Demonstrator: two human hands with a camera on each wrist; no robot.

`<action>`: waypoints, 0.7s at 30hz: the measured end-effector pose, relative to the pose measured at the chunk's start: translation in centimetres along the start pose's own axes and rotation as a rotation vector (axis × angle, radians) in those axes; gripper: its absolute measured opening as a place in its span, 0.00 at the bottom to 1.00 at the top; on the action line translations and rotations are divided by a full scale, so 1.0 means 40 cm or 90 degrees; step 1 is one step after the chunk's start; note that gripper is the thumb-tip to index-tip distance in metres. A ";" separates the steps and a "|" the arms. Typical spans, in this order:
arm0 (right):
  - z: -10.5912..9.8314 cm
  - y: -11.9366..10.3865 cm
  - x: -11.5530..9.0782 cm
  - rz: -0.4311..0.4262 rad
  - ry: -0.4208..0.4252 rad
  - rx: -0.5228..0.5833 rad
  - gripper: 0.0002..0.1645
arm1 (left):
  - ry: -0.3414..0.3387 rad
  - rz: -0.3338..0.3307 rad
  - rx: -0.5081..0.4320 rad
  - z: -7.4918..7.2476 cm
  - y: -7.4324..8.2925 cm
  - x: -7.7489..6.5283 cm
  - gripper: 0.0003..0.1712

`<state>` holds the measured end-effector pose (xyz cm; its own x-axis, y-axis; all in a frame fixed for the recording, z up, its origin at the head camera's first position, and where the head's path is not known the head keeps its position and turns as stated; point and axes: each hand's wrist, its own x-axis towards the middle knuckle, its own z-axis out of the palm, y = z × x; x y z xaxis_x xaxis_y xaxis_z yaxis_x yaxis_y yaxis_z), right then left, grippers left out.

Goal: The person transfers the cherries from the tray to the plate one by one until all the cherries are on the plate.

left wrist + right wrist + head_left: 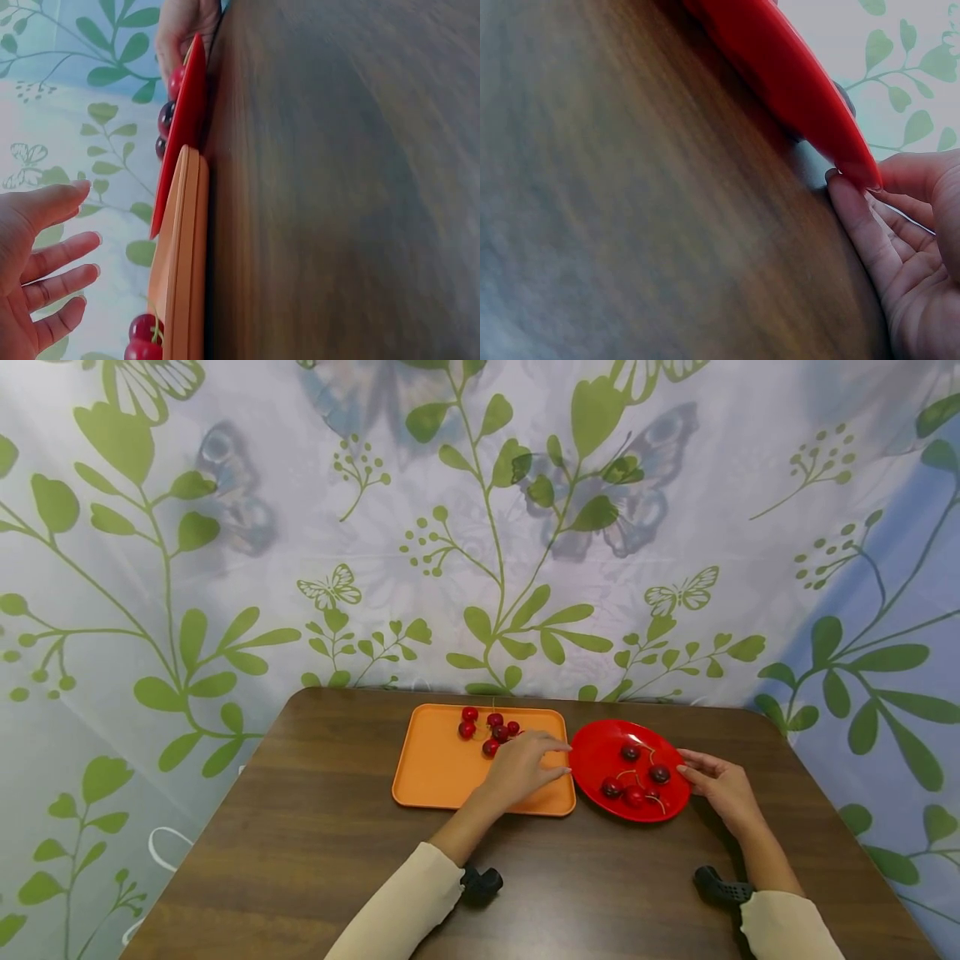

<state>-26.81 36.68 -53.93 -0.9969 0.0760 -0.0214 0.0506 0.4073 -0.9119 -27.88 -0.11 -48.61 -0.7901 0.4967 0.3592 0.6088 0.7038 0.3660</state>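
Note:
A red plate [600,753] carries several dark red cherries [634,795], some with stems. My right hand [722,789] pinches its right rim between thumb and fingers; in the right wrist view that rim [859,161] is raised off the table. The plate's left edge overlaps the right end of an orange tray [431,772]. Above that end of the tray, my left hand [528,764] is held with its fingers spread and nothing in them, fingertips close to the plate's left edge in the head view. More cherries [468,728] lie toward the tray's back, partly hidden by this hand.
Both dishes are on a brown wooden table [600,885], toward its back edge. A curtain [390,543] printed with leaves and butterflies hangs right behind it. Each wrist wears a black device [482,887].

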 end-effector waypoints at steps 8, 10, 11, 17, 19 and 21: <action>-0.001 0.003 0.001 -0.009 -0.001 0.001 0.36 | 0.032 -0.014 -0.014 -0.023 -0.055 -0.018 0.20; -0.001 0.003 0.002 -0.008 -0.002 -0.002 0.36 | 0.043 -0.009 -0.031 -0.032 -0.071 -0.020 0.20; -0.001 0.003 0.002 -0.008 -0.003 -0.003 0.36 | 0.050 -0.007 -0.036 -0.037 -0.078 -0.021 0.20; -0.001 0.002 0.000 -0.006 -0.002 -0.002 0.36 | 0.066 -0.007 -0.048 -0.065 -0.118 -0.028 0.22; -0.001 0.003 -0.001 -0.005 -0.002 -0.001 0.35 | 0.061 -0.017 -0.049 -0.071 -0.131 -0.030 0.23; -0.001 0.004 -0.002 -0.006 -0.003 -0.006 0.35 | 0.054 -0.030 -0.056 -0.076 -0.144 -0.033 0.23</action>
<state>-26.74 36.79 -54.03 -0.9976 0.0681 -0.0152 0.0423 0.4161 -0.9083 -30.12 -6.36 -48.57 -0.8110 0.4171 0.4102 0.5785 0.6760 0.4564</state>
